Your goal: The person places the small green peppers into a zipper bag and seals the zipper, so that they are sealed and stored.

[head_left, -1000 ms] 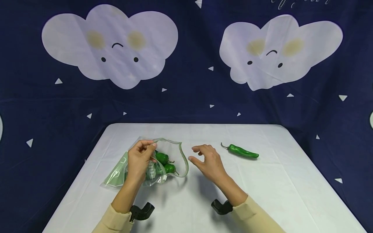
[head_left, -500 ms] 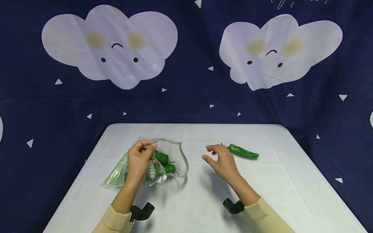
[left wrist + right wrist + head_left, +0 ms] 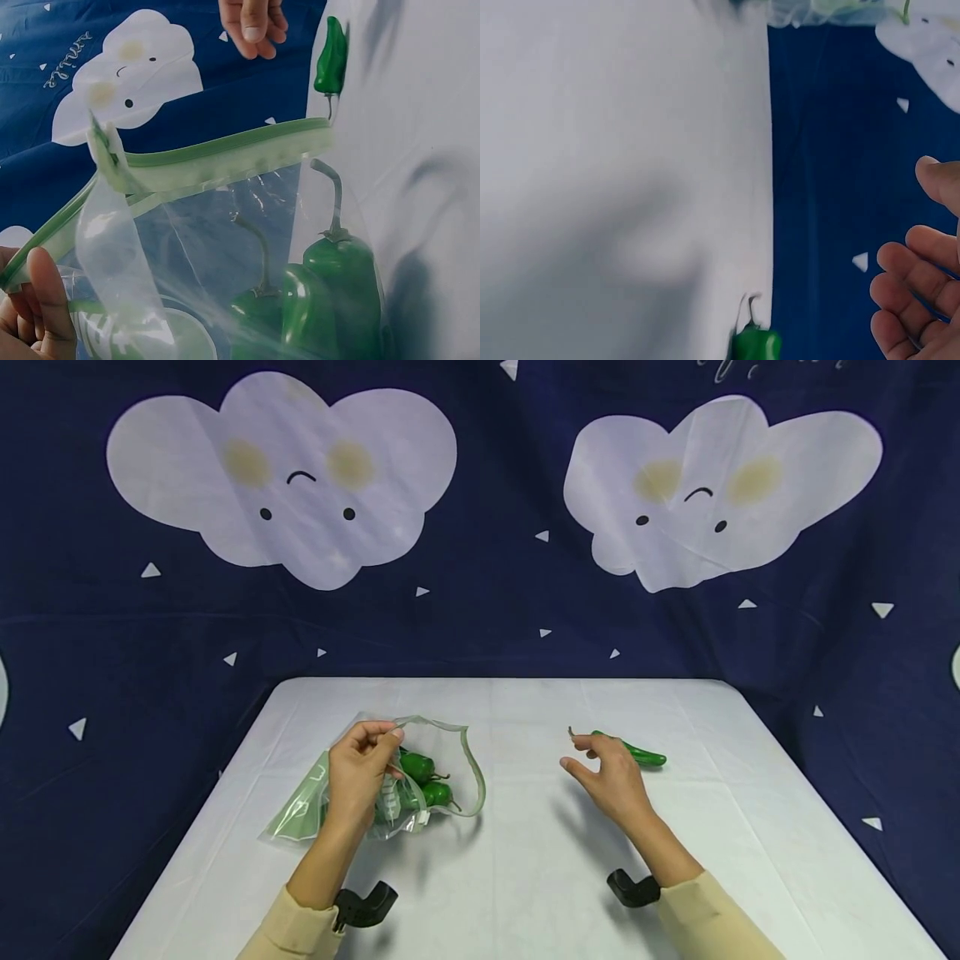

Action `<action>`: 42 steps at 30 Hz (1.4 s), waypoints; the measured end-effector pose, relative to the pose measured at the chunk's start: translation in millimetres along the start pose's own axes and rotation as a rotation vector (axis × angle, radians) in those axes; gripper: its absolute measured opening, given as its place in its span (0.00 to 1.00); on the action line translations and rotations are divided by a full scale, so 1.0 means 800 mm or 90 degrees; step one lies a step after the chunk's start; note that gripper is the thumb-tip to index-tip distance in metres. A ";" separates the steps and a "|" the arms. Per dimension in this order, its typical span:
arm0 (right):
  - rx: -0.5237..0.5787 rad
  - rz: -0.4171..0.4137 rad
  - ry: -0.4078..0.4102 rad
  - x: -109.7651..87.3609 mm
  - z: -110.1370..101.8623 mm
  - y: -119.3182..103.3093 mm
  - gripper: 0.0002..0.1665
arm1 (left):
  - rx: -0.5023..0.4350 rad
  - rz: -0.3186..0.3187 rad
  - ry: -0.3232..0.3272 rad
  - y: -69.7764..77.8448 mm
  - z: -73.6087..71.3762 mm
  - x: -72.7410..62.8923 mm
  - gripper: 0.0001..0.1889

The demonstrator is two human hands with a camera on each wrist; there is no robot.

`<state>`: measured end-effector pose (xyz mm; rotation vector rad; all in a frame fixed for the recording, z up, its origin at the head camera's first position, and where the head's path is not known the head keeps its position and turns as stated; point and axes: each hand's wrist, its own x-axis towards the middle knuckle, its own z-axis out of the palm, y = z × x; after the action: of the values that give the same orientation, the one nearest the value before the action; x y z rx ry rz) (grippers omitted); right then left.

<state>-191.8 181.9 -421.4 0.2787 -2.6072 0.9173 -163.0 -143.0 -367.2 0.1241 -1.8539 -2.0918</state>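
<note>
My left hand [image 3: 358,768] pinches the rim of a clear plastic zip bag [image 3: 225,154] with a green zip strip, holding its mouth open. Inside the bag lie several green peppers [image 3: 339,289], their stems pointing towards the opening. My right hand [image 3: 611,777] hangs above the table with thumb and fingers spread apart, holding nothing. Just beyond it a long green pepper [image 3: 648,757] lies on the table, partly covered by the hand in the head view. That pepper's stem end [image 3: 754,319] shows at the bottom of the right wrist view.
A white cloth covers the table [image 3: 750,827]. Behind the table hangs a dark blue curtain [image 3: 495,610] with clouds and small triangles. Black wrist mounts [image 3: 367,906] sit at both cuffs.
My right hand has moved to the right, away from the bag and over to the loose pepper, its fingers still spread. The left hand and the bag have stayed in place.
</note>
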 end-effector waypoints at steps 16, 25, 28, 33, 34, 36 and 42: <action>-0.046 0.089 0.041 0.008 -0.019 0.073 0.26 | -0.002 0.000 -0.003 0.000 -0.001 0.001 0.06; -0.067 0.141 0.021 0.012 -0.025 0.102 0.29 | 0.001 0.002 -0.005 -0.001 -0.002 0.001 0.06; -0.071 0.161 0.013 0.013 -0.027 0.110 0.29 | 0.003 0.001 -0.002 -0.002 -0.002 0.002 0.07; -0.066 0.182 0.014 0.013 -0.027 0.121 0.30 | 0.006 -0.002 0.000 -0.002 -0.002 0.001 0.07; -0.067 0.185 0.014 0.013 -0.027 0.123 0.31 | 0.006 -0.003 -0.001 -0.001 -0.002 0.001 0.06; -0.066 0.189 0.014 0.013 -0.027 0.126 0.31 | 0.007 -0.005 -0.002 -0.001 -0.002 0.000 0.06; -0.078 0.205 -0.016 0.016 -0.029 0.134 0.33 | 0.008 -0.011 -0.002 -0.002 -0.001 0.001 0.07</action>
<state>-229.4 278.1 -459.9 -0.1680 -2.7661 0.8506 -164.1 -143.9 -368.8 0.1399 -1.8737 -2.0933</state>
